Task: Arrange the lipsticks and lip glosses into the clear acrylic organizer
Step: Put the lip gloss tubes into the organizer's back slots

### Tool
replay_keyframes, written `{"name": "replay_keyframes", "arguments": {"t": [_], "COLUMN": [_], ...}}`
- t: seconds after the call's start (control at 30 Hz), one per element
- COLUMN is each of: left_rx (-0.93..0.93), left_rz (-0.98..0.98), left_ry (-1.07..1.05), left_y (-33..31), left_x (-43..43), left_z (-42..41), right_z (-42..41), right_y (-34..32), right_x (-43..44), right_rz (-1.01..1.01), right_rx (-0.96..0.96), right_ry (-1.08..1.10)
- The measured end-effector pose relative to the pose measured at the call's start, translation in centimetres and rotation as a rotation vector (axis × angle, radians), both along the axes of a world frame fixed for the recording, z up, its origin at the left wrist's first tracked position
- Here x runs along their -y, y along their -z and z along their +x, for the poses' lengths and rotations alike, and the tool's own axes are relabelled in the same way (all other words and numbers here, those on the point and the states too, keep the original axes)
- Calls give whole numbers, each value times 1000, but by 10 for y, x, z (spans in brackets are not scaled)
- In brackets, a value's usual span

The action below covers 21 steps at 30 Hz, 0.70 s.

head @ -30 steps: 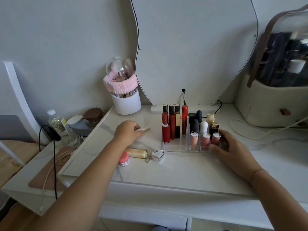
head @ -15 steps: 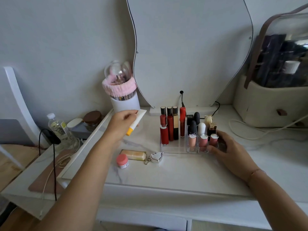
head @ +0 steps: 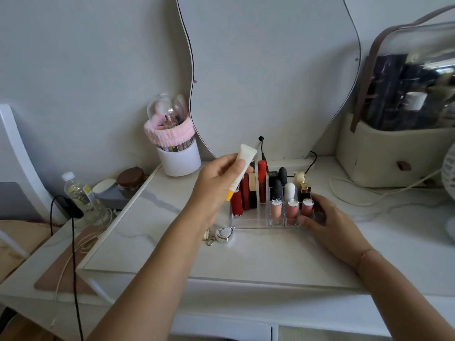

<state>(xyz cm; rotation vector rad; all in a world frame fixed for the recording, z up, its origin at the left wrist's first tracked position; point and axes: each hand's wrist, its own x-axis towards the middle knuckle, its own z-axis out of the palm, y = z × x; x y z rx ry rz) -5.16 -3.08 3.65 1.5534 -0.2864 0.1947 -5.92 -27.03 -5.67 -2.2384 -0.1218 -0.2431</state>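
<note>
The clear acrylic organizer stands on the white marble tabletop and holds several upright red, black, white and pink lipsticks and glosses. My left hand grips a white squeeze tube with a yellow cap, cap pointing down, held in the air just above the organizer's left side. My right hand rests on the table with its fingers against the organizer's right front corner.
A silver heart-shaped keychain lies in front of the organizer. A white brush cup with a pink band stands at the back left, a wavy mirror behind, a beige bag and cables at the right. Bottle and jars sit left.
My left hand picked the white tube up from the table, lifted it and carried it rightward to above the organizer. My right hand stayed at the organizer's corner.
</note>
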Motion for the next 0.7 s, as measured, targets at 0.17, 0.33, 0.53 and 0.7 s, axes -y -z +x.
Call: {"name": "replay_keyframes", "arguments": {"t": [0.17,0.33,0.53,0.7], "left_rx": [97,146,228,236], "left_rz": [273,486,636,612], "left_ry": [-46,-119,-255,-309], "left_y": [-9,-9,2,6], "left_x": [14,24,31,35], "left_z": [8,18,29,31], "right_z": [1,1,1,0], "right_y": [0,1,0,-1], "right_x": [1,1,0,0], "right_rz": [15,5,3,8], "right_rx": [-1,5,7,17], "right_ry": [-13,-9,-6,-13]}}
